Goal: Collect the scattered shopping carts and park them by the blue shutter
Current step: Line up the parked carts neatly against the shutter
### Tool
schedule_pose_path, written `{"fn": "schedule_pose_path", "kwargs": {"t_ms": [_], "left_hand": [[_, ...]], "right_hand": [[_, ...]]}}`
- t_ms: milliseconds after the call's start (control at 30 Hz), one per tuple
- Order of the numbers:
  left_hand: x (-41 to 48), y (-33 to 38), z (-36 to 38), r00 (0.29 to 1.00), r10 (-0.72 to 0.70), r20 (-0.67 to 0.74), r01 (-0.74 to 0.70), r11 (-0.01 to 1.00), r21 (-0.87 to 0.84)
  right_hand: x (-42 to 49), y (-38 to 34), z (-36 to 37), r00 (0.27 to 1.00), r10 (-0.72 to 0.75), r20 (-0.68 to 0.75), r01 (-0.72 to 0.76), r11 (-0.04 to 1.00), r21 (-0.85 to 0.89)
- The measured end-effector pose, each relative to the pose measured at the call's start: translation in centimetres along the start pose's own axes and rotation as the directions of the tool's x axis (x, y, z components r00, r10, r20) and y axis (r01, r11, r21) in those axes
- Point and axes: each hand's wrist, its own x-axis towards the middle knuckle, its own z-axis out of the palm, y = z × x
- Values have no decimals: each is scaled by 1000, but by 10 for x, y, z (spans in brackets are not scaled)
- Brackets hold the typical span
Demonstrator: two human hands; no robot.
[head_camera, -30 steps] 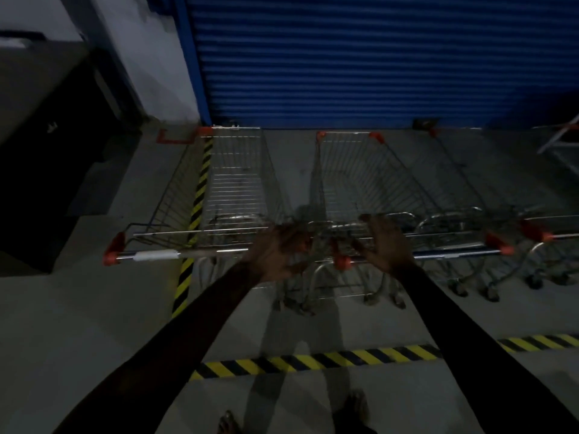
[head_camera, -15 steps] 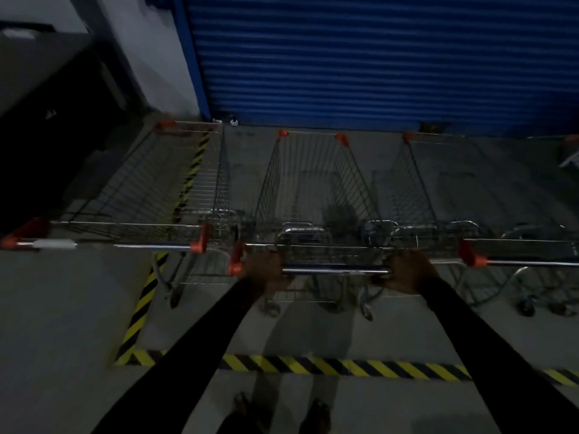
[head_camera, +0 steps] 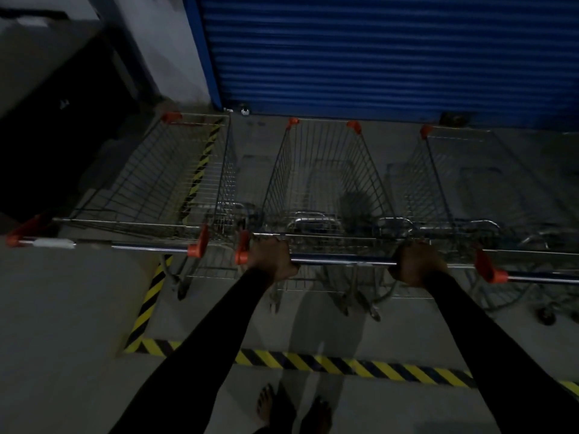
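Note:
Three wire shopping carts stand side by side, noses toward the blue shutter [head_camera: 391,54]. The middle cart [head_camera: 326,170] has a metal handle bar [head_camera: 341,260] with orange end caps. My left hand [head_camera: 271,256] grips the bar near its left end, and my right hand [head_camera: 413,263] grips it near the right end. The left cart [head_camera: 169,189] sits partly over a yellow-black floor stripe. The right cart [head_camera: 488,195] runs off the frame's right edge.
A yellow-black striped line [head_camera: 344,364] crosses the floor just ahead of my bare feet [head_camera: 291,411]. A dark cabinet or doorway [head_camera: 47,136] fills the left side, next to a pale wall [head_camera: 169,48]. Bare concrete floor [head_camera: 62,324] lies at lower left.
One second ago both hands were open just above the bar; they have since closed round the middle cart's handle. The cart row now sits closer to the shutter in view.

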Motion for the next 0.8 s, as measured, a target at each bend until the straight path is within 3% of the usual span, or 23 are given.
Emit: {"fn": "schedule_pose_path", "kwargs": {"t_ms": [167,300,567,800], "left_hand": [[14,0,1,999,47,-4,-47,999,12],[19,-3,4,996,92,12,-92,995,43],[21,-4,7,998,66,6,-66,997,28],[29,-4,5,998,68,2,-68,997,39]], "right_hand": [[6,6,2,998,67,-10,-66,994,90],[9,6,5,998,64,2,-64,997,52],[8,4,2,997,61,-42,-59,997,39],[16,9,-1,999,46,7,-46,998,44]]}}
